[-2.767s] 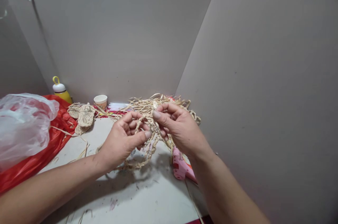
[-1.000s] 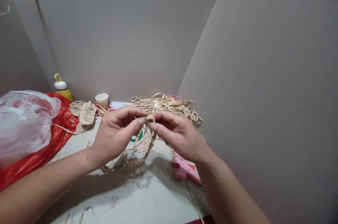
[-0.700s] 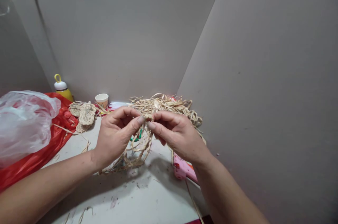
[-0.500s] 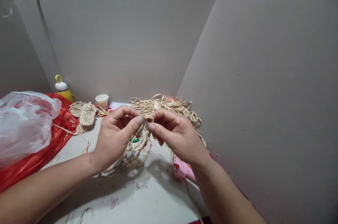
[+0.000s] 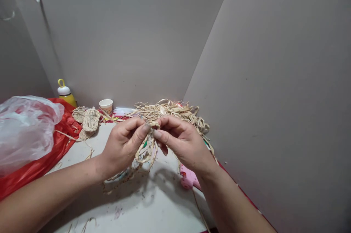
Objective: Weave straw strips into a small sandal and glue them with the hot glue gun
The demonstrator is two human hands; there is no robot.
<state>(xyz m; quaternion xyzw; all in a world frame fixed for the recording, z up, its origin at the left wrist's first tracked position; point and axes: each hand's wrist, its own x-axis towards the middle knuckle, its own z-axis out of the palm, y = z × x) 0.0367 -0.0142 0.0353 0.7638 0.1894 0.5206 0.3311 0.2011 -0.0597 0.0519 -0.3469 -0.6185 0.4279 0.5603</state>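
Observation:
Between my hands is a braided straw cord (image 5: pixel 148 152), its top end bunched into a small coil. My left hand (image 5: pixel 124 145) pinches one side of that coil between thumb and forefinger. On the other side, my right hand (image 5: pixel 179 139) grips it the same way, the other fingers curled in. Loops of the cord dangle below my fingertips over the white tabletop (image 5: pixel 142 207). Partly behind my right wrist lies a pink glue gun (image 5: pixel 188 178). Something green shows through the loops; I cannot make out what it is.
Loose dry straw (image 5: pixel 170 110) is heaped against the grey wall panels. At the left are woven straw pieces (image 5: pixel 89 119), a paper cup (image 5: pixel 106 105), a yellow bottle (image 5: pixel 67 96), a clear plastic bag (image 5: pixel 27 130) and a red bag (image 5: pixel 64 141). White sticks (image 5: pixel 124 111) lie behind my left hand.
Both hands have dropped slightly, still pinching the coil. The hanging loops have swung and bunched closer together.

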